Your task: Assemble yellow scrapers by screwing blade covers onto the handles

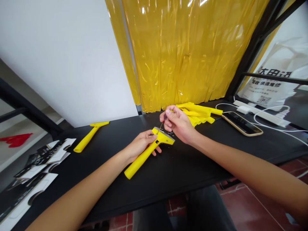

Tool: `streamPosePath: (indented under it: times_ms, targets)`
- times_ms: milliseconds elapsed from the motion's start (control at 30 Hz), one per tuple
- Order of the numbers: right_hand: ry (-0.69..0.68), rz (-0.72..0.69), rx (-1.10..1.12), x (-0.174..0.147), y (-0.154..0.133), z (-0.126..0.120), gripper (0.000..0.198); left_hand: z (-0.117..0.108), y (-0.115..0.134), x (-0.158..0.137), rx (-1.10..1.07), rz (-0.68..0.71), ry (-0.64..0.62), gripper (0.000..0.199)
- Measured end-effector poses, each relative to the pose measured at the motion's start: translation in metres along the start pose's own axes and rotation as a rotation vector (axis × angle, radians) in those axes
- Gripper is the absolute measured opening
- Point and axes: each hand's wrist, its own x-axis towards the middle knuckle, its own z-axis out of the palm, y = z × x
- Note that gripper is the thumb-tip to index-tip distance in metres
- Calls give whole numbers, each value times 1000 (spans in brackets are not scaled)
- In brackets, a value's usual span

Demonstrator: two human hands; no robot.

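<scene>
My left hand [141, 144] is closed around the head end of a yellow scraper [144, 157], whose tube handle slants down toward the table's front edge. A grey metal strip runs along the far edge of the scraper's head. Over that head, my right hand [178, 123] pinches a thin screwdriver [160, 125]; its shaft points down at the head near my left thumb. The fingers cover most of the screwdriver's grip. Small screws [170, 132] lie on the black table just behind the head, partly hidden by my right hand.
Several yellow handles [199, 112] lie piled behind my right hand. Another yellow scraper [90, 136] rests at the left, near black-and-white cards [48, 160]. A phone [242, 123], a white power strip [262, 114] and cables occupy the right. A yellow plastic curtain [183, 57] hangs behind.
</scene>
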Motion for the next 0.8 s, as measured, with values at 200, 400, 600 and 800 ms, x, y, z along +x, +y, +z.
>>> streamPosePath:
  times_ms: [200,400,600,800]
  targets:
    - [-53,6,-96,-3,-2,0,27,-1,-1,0,12,6,-10,26]
    - [-48,13,-36,-3,0,-1,23,1,2,-1,26,8,-16,27]
    - [-81,1,-127,-3,1,-2,19,2,3,-2,25,-2,-17,26]
    - [-88,16,-105,-5,-1,0,22,0,1,0,15,-5,-5,22]
